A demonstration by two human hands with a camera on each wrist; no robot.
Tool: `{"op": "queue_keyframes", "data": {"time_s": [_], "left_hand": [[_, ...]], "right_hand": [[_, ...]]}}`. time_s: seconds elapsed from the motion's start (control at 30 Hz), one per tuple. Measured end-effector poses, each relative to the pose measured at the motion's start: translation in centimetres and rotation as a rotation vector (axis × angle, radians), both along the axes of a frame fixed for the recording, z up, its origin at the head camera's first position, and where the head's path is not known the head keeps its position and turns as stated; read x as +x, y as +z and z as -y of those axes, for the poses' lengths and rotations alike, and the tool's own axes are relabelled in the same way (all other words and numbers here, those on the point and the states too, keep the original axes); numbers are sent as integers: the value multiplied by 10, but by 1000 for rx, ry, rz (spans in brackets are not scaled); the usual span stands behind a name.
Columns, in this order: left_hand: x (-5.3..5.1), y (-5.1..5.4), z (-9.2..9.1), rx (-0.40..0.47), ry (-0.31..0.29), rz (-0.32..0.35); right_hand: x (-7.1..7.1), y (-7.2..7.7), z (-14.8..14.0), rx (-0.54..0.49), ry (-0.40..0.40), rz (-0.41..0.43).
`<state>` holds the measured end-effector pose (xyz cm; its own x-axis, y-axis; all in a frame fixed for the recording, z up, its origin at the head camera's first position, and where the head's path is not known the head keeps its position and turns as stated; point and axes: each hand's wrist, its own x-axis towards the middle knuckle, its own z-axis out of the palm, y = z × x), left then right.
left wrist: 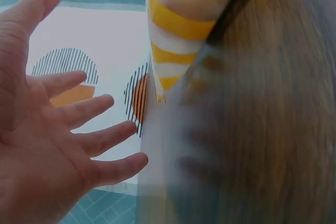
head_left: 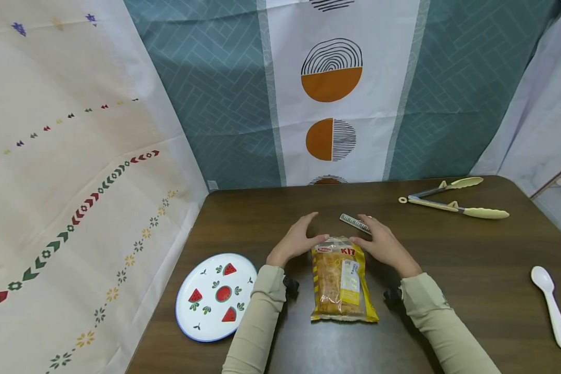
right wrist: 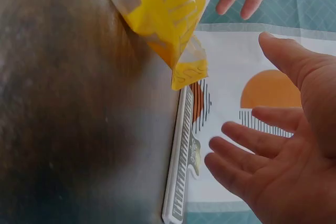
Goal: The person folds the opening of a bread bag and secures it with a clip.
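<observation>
A clear and yellow-striped packet of bread (head_left: 329, 280) lies on the table, its printed top toward the far side. My left hand (head_left: 299, 240) is at its upper left corner, fingers spread and thumb pointing inward. At the upper right corner my right hand (head_left: 384, 244) is spread in the same way. Both wrist views show the left palm (left wrist: 47, 145) and right palm (right wrist: 294, 166) apart from the packet, with nothing in them. Just beyond the packet, near the right fingers, lies a slim pale strip with a ridged pattern (right wrist: 180, 156); its exact kind is unclear.
To the left stands a white plate (head_left: 205, 311) with watermelon pictures and a blue rim. Open tongs (head_left: 441, 202) with pale yellow ends lie at the back right. A white spoon (head_left: 552, 306) is near the right edge. Patterned cloths hang behind and beside the table.
</observation>
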<state>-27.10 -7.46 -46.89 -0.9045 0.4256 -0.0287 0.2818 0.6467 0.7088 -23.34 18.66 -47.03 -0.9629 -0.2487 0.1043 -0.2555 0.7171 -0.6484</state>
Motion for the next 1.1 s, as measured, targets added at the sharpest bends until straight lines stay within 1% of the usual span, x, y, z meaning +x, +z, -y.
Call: {"op": "queue_keyframes", "data": {"time_s": [0.1,0.23,0.33,0.53,0.7,0.8,0.9,1.1], "left_hand": [[0,0,-3,38,-4,31],[-1,-3,-5,81,-26,71],[-3,-4,-7,87,-50,84],[-8,-1,-12,84,-116,95],[-13,3,-17,69,-192,97],[-16,2,-19,57,-227,91],[-19,1,-22,39,-247,93],[-22,1,-28,-7,-265,100]], "right_hand": [[1,-1,1,-19,10,-12],[2,-6,0,-60,16,-16],[2,-8,-1,-82,22,-20],[-1,-7,-3,-95,41,6],[-2,-7,-3,-80,55,30],[-2,-8,-2,-70,59,46],[-2,-8,-1,-50,70,57],[-3,-7,0,-27,83,75]]}}
